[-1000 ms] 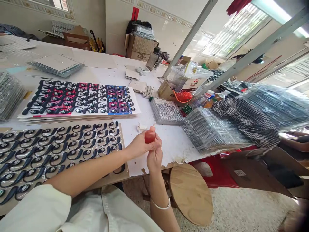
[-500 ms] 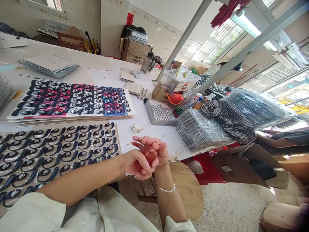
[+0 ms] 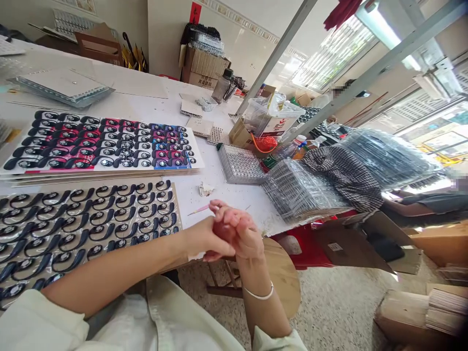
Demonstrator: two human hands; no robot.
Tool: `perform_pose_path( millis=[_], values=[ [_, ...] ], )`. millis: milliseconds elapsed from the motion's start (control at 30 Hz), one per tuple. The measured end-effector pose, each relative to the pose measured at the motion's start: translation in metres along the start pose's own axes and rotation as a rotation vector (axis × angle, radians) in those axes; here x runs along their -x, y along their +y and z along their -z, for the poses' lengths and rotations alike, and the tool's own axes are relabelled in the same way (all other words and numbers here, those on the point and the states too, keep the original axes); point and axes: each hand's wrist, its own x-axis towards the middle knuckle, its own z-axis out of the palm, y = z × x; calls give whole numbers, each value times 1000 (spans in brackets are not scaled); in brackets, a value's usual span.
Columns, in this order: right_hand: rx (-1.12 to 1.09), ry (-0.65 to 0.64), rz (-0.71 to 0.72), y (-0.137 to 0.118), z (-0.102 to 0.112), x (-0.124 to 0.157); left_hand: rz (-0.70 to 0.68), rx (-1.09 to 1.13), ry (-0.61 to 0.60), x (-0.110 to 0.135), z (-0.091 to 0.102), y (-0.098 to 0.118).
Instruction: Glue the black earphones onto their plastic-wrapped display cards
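Note:
My left hand [image 3: 206, 240] and my right hand [image 3: 245, 236] are pressed together above the table's front edge. Between them is a smooth, rounded, reddish thing [image 3: 224, 231], mostly covered, so its kind is unclear. The left fingers and thumb reach around it from the left, while the right fingers curl over its top. A white bangle [image 3: 260, 296] circles my right wrist. Just beyond the fingertips lies a thin pink stick-like tool [image 3: 198, 210]. At the left, rows of black curved pieces with shiny round centres [image 3: 102, 214] cover a brown card.
Behind that card, similar black pieces sit on a printed pink and blue card stack [image 3: 106, 144]. A crumpled scrap [image 3: 205, 189], a clear tray [image 3: 241, 165] and stacked plastic trays [image 3: 303, 190] lie ahead and right. A wooden stool [image 3: 281, 278] stands below the edge. Another person's arm [image 3: 413, 209] shows far right.
My right fingers have closed further over the reddish thing, and less of it shows. Both hands have shifted slightly to the right. The camera view has moved a little.

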Motion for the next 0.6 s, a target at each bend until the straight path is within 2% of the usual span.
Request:
perform_pose_path(
  millis=[33,100,167,200,267,400,533,600],
  values=[
    [31,78,2,1,-1,-2,-48,-104,138,-3,2,0],
    [93,257,38,8,-1,-5,-107,-237,324,-10,7,-2],
    [131,362,51,15,4,-7,-110,-247,390,-14,11,-5],
    [132,362,33,17,7,-7,-98,-239,382,-16,13,-7],
    [101,266,-39,19,16,-7,-48,-199,265,-17,14,-10],
    [-26,7,-83,17,26,-5,89,-49,-155,-14,11,-13],
    [-196,-13,-64,21,17,-1,171,339,-568,-13,6,-19],
    [-230,-18,-63,21,12,1,186,494,-671,-13,4,-24]
  ],
)
